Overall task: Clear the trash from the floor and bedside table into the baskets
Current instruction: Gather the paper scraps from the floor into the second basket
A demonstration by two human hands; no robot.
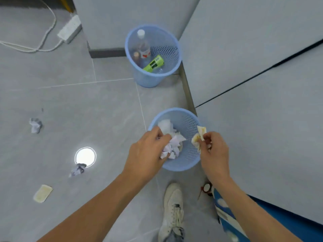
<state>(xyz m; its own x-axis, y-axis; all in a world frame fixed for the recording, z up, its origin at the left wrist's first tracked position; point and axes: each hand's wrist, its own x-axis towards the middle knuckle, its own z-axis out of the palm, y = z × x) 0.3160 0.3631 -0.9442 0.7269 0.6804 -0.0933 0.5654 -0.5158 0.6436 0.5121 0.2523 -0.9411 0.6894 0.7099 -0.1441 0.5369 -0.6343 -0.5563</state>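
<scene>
Two blue mesh baskets stand on the grey floor. Over the near basket (189, 123), my left hand (148, 152) grips a crumpled white paper ball (172, 147). My right hand (215, 151) pinches a yellowish wrapper (199, 137) at that basket's right rim. White tissue (166, 125) lies inside it. The far basket (167, 48) holds a clear bottle (143, 48), a green packet (154, 63) and a small brownish bottle. On the floor at left lie a crumpled paper (35, 125), a second crumpled paper (77, 169) and a pale yellow wrapper (42, 193).
A grey cabinet (262, 84) fills the right side, its base beside both baskets. A white power strip (70, 28) with cables lies at the top left. A bright light reflection (85, 156) shows on the tiles. My white shoe (173, 206) stands below the near basket.
</scene>
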